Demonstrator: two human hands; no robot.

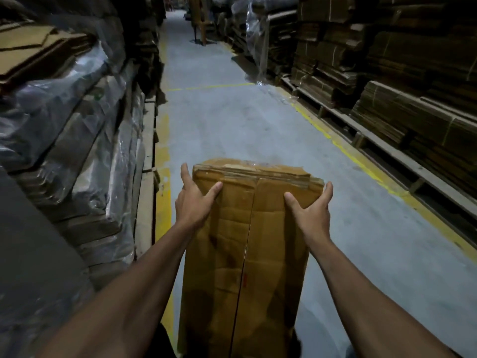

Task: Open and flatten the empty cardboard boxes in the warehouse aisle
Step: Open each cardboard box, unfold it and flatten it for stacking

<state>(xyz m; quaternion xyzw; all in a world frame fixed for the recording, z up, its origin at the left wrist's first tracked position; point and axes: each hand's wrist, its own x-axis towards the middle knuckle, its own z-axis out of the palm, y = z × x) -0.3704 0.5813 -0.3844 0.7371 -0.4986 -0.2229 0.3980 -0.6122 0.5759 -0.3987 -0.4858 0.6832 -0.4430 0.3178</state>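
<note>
A long brown cardboard box [247, 244] is held out in front of me above the aisle floor, its top face showing a centre seam between two closed flaps. My left hand [195, 200] grips the box's far left corner, thumb on the top face and fingers along the left side. On the far right corner, my right hand [311, 206] grips the same way, thumb on top and fingers wrapped over the right edge. The far end of the box looks worn, with torn tape.
The grey concrete aisle floor [245, 125] runs ahead between yellow lines. Plastic-wrapped stacks of flat cardboard [77, 125] on pallets line the left. Stacked flattened cartons on wooden pallets [400, 112] line the right. A chair-like object [200, 21] stands far down the aisle.
</note>
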